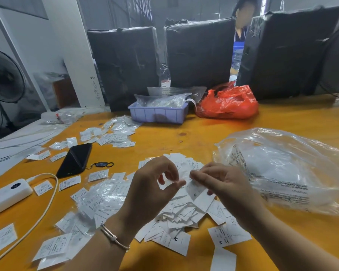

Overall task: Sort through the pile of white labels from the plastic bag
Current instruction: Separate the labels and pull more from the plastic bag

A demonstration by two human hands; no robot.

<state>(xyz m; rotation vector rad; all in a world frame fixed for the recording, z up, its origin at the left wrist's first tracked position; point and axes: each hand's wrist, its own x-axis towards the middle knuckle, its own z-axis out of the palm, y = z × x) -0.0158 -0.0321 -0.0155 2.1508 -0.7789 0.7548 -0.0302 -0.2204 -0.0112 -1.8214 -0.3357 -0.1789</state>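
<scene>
Your pile of white labels [181, 216] lay heaped and overlapping, sizes S, M, L showing, just left of the crumpled clear plastic bag [282, 169].

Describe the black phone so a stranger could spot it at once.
Start at the yellow table and look to its left side, beyond the white power bank. The black phone lies flat there among scattered white labels, a small keyring beside it. It is the only dark, glossy slab among the pale paper.

Orange table [204, 133]; label pile [180, 212]; clear bag [278, 167]; phone [75, 160]; blue tray [157, 114]
</scene>
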